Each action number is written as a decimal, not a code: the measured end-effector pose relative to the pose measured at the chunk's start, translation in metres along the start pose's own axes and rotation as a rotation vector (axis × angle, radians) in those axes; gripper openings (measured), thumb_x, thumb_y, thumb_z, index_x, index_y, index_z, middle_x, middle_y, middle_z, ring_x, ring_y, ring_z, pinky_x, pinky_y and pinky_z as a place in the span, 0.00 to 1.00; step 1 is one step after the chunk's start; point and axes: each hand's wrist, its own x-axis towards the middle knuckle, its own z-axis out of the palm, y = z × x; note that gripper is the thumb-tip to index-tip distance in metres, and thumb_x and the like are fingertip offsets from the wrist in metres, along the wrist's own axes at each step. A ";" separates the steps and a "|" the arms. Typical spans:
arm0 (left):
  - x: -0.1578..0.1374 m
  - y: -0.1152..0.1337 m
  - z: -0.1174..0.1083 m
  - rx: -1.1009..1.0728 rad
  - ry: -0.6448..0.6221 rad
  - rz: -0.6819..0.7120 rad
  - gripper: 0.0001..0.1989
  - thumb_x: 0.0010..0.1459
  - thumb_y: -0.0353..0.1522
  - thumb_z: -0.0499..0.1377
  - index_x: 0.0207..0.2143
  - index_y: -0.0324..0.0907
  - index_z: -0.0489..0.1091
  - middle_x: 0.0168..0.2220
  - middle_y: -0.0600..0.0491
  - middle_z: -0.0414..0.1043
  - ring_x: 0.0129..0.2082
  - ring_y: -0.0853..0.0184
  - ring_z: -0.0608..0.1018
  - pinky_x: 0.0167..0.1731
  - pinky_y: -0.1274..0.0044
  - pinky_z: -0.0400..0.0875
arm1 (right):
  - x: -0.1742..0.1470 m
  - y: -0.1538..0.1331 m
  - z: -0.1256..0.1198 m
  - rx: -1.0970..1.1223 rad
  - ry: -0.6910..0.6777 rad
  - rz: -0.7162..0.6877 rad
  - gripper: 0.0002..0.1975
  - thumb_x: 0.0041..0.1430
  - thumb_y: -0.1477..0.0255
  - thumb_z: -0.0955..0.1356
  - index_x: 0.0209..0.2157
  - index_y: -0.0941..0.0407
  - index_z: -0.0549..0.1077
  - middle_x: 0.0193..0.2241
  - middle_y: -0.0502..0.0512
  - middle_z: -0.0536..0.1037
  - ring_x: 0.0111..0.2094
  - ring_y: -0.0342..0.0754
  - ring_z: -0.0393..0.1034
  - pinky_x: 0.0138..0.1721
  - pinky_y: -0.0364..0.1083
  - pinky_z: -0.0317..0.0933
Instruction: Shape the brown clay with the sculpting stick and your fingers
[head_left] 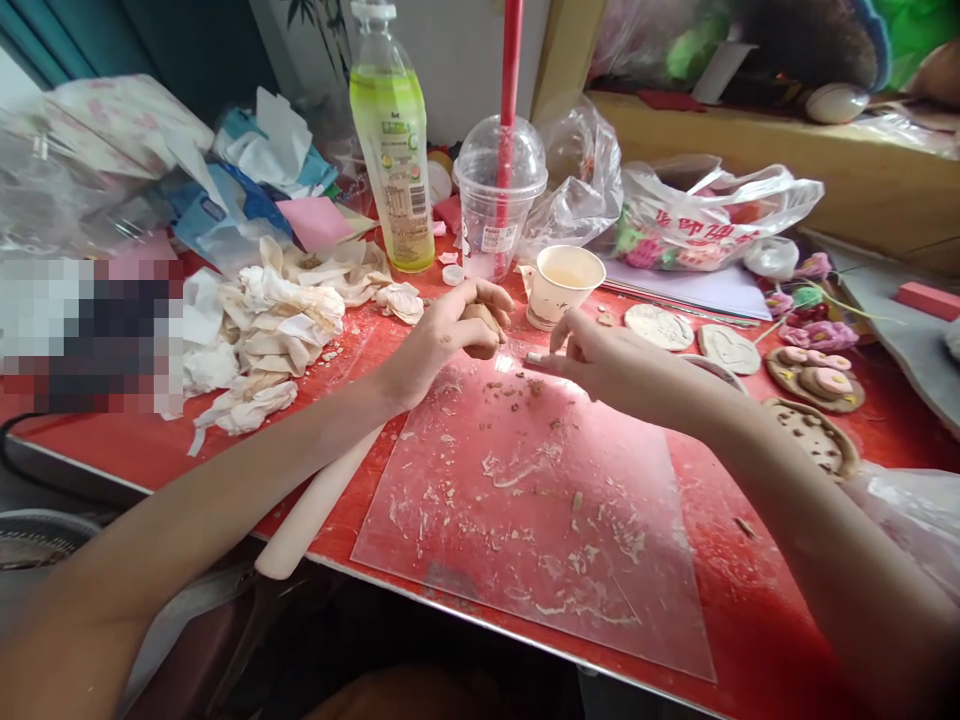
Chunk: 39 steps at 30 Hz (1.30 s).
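Observation:
My left hand (442, 335) is curled round a lump of brown clay (486, 322) above the far edge of a clear plastic sheet (517, 560). Just to its right, my right hand (600, 355) has its fingers drawn together and pointing left. A small pale tip (534, 357) shows at those fingers; I cannot make out whether it is a tool or a fingertip. Clay crumbs (525, 390) and smears are scattered over the sheet. Under my left forearm lies a pale rolling pin (322, 510), its near end sticking out past the table edge.
A paper cup (564, 285) of cloudy liquid, a domed plastic cup (499, 190) with a red straw and a green bottle (390, 150) stand behind my hands. Crumpled tissues (270, 310) lie left. Flat clay discs (660, 328) and a decorated clay piece (814, 380) lie right.

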 end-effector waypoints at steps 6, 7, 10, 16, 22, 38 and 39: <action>0.002 -0.003 -0.004 0.004 0.074 0.035 0.12 0.43 0.23 0.51 0.33 0.38 0.65 0.24 0.57 0.65 0.25 0.76 0.70 0.27 0.83 0.63 | 0.001 0.000 0.012 -0.369 -0.161 0.031 0.24 0.54 0.49 0.62 0.28 0.56 0.72 0.25 0.59 0.75 0.23 0.48 0.65 0.23 0.45 0.47; 0.003 -0.003 -0.004 0.001 0.086 0.047 0.12 0.43 0.22 0.51 0.32 0.38 0.65 0.24 0.57 0.64 0.26 0.75 0.70 0.27 0.83 0.63 | 0.000 -0.003 0.014 -0.437 -0.153 0.056 0.24 0.55 0.49 0.61 0.31 0.56 0.73 0.27 0.60 0.76 0.25 0.50 0.68 0.23 0.44 0.47; 0.004 -0.004 -0.005 0.001 0.108 0.074 0.11 0.43 0.22 0.50 0.31 0.38 0.65 0.23 0.57 0.63 0.26 0.75 0.70 0.25 0.83 0.63 | -0.004 -0.015 0.021 -0.589 -0.136 0.078 0.24 0.61 0.53 0.58 0.40 0.58 0.73 0.31 0.62 0.78 0.30 0.54 0.72 0.23 0.44 0.46; 0.003 -0.005 -0.004 0.032 0.087 0.076 0.10 0.43 0.22 0.50 0.29 0.38 0.66 0.22 0.57 0.63 0.23 0.75 0.70 0.22 0.83 0.60 | -0.011 -0.030 0.035 -0.691 -0.119 0.115 0.18 0.67 0.67 0.54 0.45 0.61 0.69 0.29 0.65 0.77 0.28 0.52 0.73 0.22 0.43 0.46; 0.003 -0.006 -0.006 0.048 0.060 0.057 0.09 0.42 0.24 0.49 0.27 0.38 0.66 0.20 0.56 0.63 0.22 0.75 0.69 0.20 0.83 0.59 | -0.010 -0.029 0.040 -0.726 -0.107 0.062 0.15 0.62 0.82 0.54 0.42 0.62 0.68 0.29 0.64 0.77 0.28 0.53 0.73 0.21 0.43 0.44; 0.003 -0.005 -0.007 0.012 0.086 -0.005 0.09 0.38 0.24 0.50 0.25 0.37 0.66 0.20 0.56 0.63 0.20 0.75 0.68 0.20 0.83 0.60 | 0.005 -0.016 0.023 0.036 0.086 -0.106 0.13 0.63 0.68 0.60 0.28 0.58 0.69 0.26 0.54 0.72 0.26 0.43 0.63 0.28 0.43 0.51; 0.003 -0.004 -0.007 0.007 0.087 -0.012 0.09 0.38 0.24 0.50 0.25 0.37 0.66 0.20 0.56 0.63 0.20 0.75 0.68 0.20 0.83 0.60 | 0.006 -0.015 0.028 0.060 0.103 -0.148 0.12 0.62 0.69 0.61 0.30 0.59 0.71 0.28 0.54 0.72 0.28 0.43 0.64 0.29 0.43 0.53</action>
